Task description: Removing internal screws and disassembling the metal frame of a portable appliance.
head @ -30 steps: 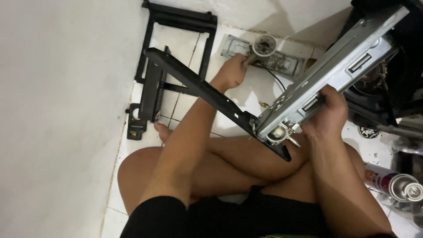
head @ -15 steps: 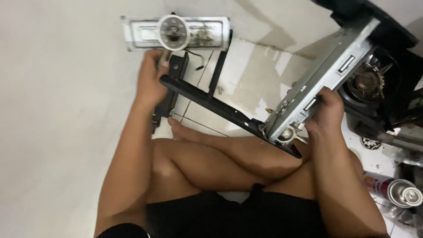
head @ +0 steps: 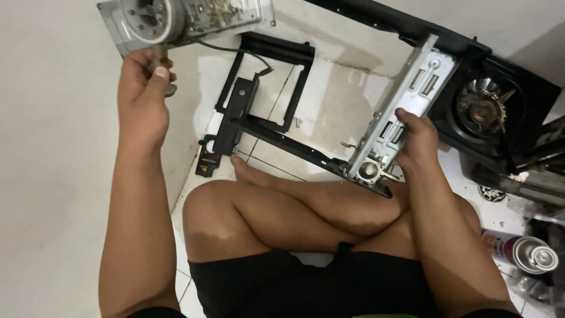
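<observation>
My left hand (head: 143, 97) is raised at the upper left, gripping the brass stem under a round burner part fixed to a silver metal plate (head: 188, 17), which it holds in the air. A thin black wire (head: 235, 50) trails from that plate. My right hand (head: 419, 141) clasps the tilted grey metal side panel (head: 406, 112) of an opened gas stove (head: 488, 100), near its lower end over my crossed legs.
A black metal frame (head: 259, 112) lies on the white tiled floor ahead of my knees. The stove's black body with a burner (head: 482, 106) stands at the right. A spray can (head: 524, 250) lies at the lower right. A white wall is on the left.
My left hand picked up the burner plate from the floor and swung it up and to the left. My right hand kept its hold on the grey panel.
</observation>
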